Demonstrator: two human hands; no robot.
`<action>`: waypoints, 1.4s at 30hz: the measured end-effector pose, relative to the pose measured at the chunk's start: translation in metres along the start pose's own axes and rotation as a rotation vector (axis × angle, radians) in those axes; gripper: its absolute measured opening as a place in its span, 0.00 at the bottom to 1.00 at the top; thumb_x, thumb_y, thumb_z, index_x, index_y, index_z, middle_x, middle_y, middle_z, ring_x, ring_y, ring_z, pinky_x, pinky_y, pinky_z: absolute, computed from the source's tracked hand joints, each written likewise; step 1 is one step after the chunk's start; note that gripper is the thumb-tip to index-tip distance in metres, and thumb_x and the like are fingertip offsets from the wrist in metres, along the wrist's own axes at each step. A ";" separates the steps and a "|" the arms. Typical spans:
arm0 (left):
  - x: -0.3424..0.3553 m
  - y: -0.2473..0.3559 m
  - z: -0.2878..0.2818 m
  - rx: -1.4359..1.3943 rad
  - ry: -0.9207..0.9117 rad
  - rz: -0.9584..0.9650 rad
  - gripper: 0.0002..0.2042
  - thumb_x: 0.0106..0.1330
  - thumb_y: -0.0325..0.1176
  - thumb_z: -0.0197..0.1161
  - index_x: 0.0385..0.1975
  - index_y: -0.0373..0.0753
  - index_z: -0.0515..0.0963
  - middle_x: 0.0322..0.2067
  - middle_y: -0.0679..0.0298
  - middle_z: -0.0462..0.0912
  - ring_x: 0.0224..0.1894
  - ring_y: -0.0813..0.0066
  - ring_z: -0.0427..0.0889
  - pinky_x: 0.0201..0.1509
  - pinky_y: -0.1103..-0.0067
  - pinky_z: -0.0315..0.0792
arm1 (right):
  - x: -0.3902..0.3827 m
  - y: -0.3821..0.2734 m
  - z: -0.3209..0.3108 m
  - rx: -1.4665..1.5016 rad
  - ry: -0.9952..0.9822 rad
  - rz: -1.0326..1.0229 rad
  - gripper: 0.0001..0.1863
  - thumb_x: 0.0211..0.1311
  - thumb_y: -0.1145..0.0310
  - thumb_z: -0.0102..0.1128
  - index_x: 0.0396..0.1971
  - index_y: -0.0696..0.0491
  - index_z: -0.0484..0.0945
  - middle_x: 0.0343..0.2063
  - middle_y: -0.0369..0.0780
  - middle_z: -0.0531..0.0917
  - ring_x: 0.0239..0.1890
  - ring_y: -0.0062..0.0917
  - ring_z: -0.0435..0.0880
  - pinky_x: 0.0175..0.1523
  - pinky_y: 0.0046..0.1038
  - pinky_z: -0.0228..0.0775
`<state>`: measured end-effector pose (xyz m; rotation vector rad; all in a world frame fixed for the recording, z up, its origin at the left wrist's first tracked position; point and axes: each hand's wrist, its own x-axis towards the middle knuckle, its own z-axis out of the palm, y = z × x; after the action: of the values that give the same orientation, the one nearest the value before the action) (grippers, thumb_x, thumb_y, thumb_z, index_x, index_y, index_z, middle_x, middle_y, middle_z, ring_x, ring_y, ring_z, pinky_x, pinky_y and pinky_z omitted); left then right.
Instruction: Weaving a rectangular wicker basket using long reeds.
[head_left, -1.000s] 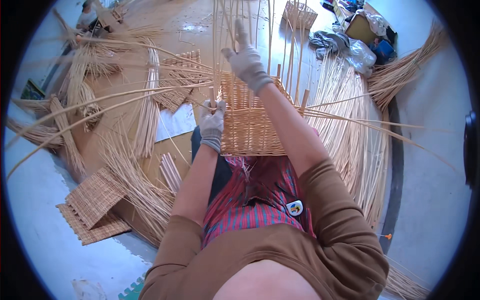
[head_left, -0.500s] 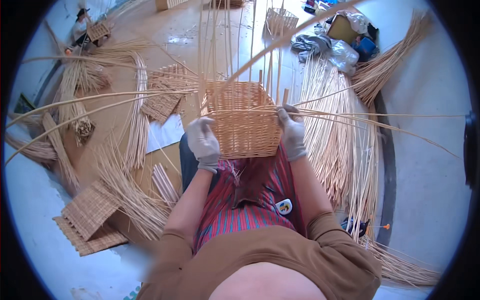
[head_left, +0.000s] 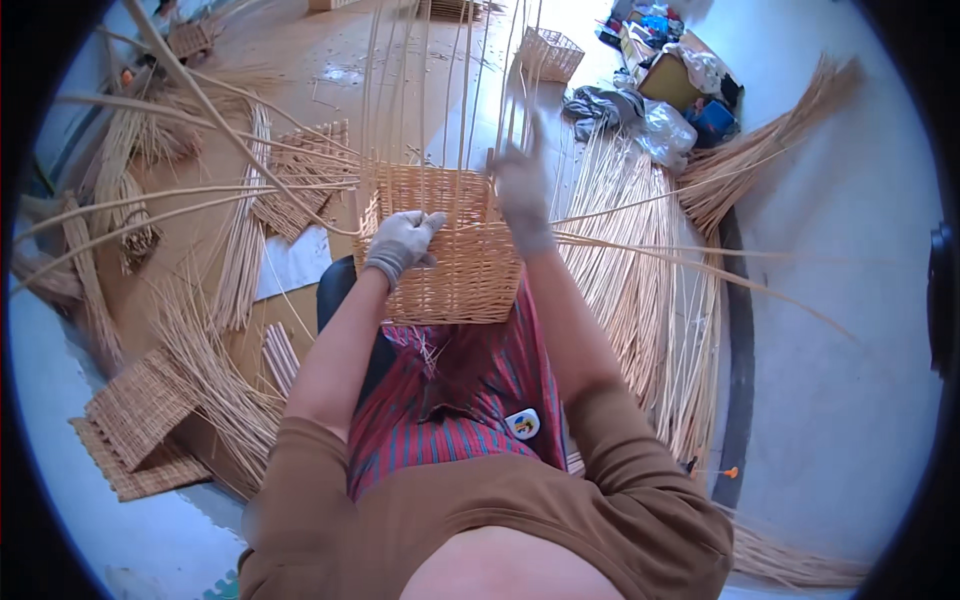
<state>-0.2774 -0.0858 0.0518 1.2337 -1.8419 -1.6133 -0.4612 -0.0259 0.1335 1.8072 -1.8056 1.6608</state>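
Observation:
A woven wicker basket (head_left: 455, 280) rests on my lap, with tall upright stakes (head_left: 468, 90) rising from its rim and long rods reaching out to both sides. My left hand (head_left: 403, 240), in a pale grey glove, is closed on the basket's near wall at the left, thumb and fingers pressed to the weave. At the basket's right corner my right hand (head_left: 521, 190), gloved too, is lifted beside the stakes. Motion smears its fingers, so what they hold, if anything, cannot be made out. One thick rod (head_left: 205, 105) bends up from the basket's left side.
Bundles of pale rods (head_left: 640, 260) spread over the floor to the right, and more rods (head_left: 215, 360) lie at the left. Flat woven panels (head_left: 145, 410) sit at the lower left. A small basket (head_left: 552, 55) and a heap of bags (head_left: 665, 130) stand farther off.
My left hand has moved from the left edge onto the basket's near wall. My right hand has risen from the rim toward the stakes. The thick rod has swung from right to left.

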 end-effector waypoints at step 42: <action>-0.018 0.043 0.082 0.996 0.196 0.702 0.48 0.61 0.47 0.73 0.80 0.71 0.51 0.47 0.69 0.85 0.49 0.64 0.85 0.78 0.43 0.52 | -0.036 0.044 -0.126 0.422 0.272 0.654 0.29 0.71 0.79 0.45 0.71 0.46 0.60 0.28 0.33 0.71 0.23 0.16 0.73 0.34 0.27 0.79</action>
<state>-0.3461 -0.0256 0.0756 0.8042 -2.6001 -0.1584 -0.5585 0.0726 0.1331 1.0365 -2.1705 2.5273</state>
